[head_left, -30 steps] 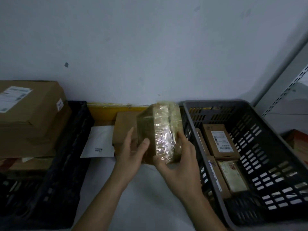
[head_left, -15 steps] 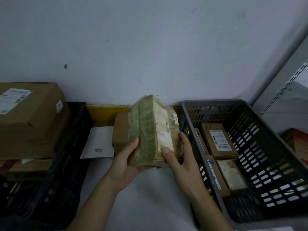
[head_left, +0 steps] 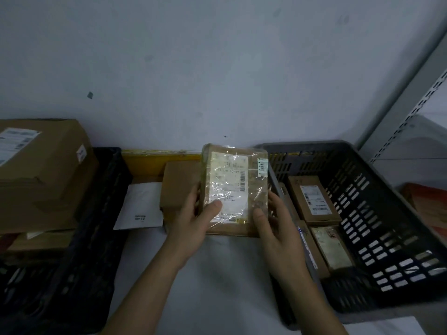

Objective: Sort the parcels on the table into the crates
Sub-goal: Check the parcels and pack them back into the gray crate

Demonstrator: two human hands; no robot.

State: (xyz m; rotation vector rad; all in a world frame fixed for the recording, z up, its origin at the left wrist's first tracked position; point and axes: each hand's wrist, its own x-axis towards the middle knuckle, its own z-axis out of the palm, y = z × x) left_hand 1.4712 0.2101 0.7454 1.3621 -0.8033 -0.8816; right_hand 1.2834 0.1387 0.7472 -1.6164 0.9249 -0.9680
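Flat brown plastic-wrapped parcel [head_left: 235,189] gripped between left hand [head_left: 193,223] and right hand [head_left: 273,228] above white bench [head_left: 217,274]; label now faces camera, previously edge-on.

Taped brown parcel [head_left: 235,189] label-up between crates [head_left: 399,213].

Glossy, crinkled clear film wraps the cardboard parcel [head_left: 235,189]; the grey crate [head_left: 358,213] is matt slotted plastic.
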